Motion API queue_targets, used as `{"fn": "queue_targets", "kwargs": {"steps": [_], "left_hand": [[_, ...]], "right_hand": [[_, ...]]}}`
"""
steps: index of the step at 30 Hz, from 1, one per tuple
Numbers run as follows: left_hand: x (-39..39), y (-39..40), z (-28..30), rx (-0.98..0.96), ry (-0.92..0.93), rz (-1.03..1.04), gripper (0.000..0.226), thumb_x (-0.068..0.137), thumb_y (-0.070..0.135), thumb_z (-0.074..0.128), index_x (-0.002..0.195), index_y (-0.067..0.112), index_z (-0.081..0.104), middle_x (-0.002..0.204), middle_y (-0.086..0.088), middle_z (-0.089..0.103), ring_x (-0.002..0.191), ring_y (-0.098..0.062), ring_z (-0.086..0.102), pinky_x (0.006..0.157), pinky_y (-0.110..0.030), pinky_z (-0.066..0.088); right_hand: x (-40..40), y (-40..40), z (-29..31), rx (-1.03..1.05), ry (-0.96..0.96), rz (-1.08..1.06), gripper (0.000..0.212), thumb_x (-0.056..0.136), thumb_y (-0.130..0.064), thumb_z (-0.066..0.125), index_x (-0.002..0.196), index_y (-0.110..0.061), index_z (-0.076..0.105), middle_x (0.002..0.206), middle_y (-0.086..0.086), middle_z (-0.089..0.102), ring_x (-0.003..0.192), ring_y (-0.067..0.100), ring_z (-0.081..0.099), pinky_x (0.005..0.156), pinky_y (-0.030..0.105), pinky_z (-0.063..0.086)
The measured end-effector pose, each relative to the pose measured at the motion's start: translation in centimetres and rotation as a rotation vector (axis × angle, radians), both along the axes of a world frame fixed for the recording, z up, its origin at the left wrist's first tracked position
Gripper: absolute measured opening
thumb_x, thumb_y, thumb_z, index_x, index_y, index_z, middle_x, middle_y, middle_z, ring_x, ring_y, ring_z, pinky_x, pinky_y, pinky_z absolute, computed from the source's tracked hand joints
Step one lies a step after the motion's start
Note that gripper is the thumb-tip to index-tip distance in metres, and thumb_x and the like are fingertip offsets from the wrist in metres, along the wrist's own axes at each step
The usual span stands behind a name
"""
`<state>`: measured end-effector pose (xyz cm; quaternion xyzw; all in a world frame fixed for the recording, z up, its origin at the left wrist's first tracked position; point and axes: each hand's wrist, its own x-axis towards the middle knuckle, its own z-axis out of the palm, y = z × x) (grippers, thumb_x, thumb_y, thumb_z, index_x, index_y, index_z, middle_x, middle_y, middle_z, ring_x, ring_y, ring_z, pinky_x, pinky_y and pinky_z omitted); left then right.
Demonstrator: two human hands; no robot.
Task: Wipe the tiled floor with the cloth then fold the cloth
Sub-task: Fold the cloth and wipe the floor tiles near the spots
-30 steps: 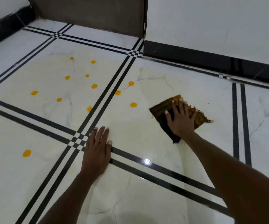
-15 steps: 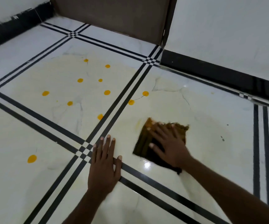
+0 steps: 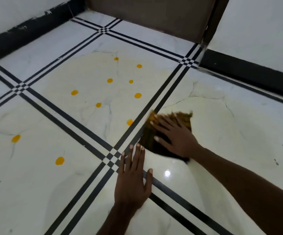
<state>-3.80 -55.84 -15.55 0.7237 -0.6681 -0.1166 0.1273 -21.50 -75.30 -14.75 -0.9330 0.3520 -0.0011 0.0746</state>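
cloth sweeps left onto the black tile lines

the right hand (image 3: 176, 138) has dragged the cloth (image 3: 156, 133) leftward across the tile — yellow spots (image 3: 129, 122) lie just ahead, so wiping continues. flat-palmed, fingers spread, it presses the bunched, mustard-stained cloth. the left hand (image 3: 132, 180) braces open on the tiled floor (image 3: 52, 175).

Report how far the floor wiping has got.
Done: the tile under the right hand shows only a pale smear, no spots. In hand: that hand presses the cloth flat at the black grout lines while the left hand braces on the floor. Left: many orange spots on the tiles to the left, then folding the cloth.
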Motion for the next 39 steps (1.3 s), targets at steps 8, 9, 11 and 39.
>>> {"fn": "queue_targets", "kwargs": {"steps": [8,9,11,39], "left_hand": [[0.0,-0.1,-0.4,-0.053,0.005,-0.003,0.073,0.105,0.05,0.035,0.166,0.019,0.011,0.176,0.002,0.002,0.163,-0.018,-0.004,0.132,-0.048,0.012],[0.1,-0.2,-0.5,-0.063,0.007,-0.006,0.072,0.105,0.049,0.036,0.166,0.018,0.012,0.176,0.001,0.003,0.163,-0.018,-0.004,0.132,-0.047,0.01],[0.3,-0.1,-0.6,-0.073,0.003,-0.016,0.071,0.106,0.049,0.035,0.166,0.017,0.014,0.176,0.0,0.005,0.163,-0.018,-0.003,0.133,-0.046,0.009],[8.2,-1.3,-0.8,-0.033,-0.022,0.258,0.07,0.105,0.054,0.03,0.166,0.021,0.017,0.176,0.002,0.004,0.163,-0.022,-0.008,0.132,-0.049,0.014]], "right_hand": [[1.2,-7.5,-0.5,0.004,-0.042,-0.583,0.067,0.106,-0.062,0.014,0.166,-0.032,0.019,0.175,0.006,0.015,0.163,0.031,0.008,0.127,0.062,-0.003],[3.4,-6.8,-0.8,-0.01,-0.05,-0.509,0.067,0.106,-0.06,0.016,0.164,-0.03,0.025,0.174,0.007,0.021,0.162,0.031,0.012,0.128,0.062,0.0],[5.6,-3.5,-1.1,-0.056,-0.051,-0.291,0.065,0.106,-0.059,0.017,0.163,-0.03,0.031,0.172,0.006,0.028,0.162,0.028,0.016,0.128,0.061,0.009],[10.3,-12.8,0.0,0.12,-0.034,-0.207,0.053,0.113,-0.031,0.03,0.165,-0.036,0.02,0.176,0.0,0.009,0.163,0.03,0.004,0.127,0.064,0.0]]}}
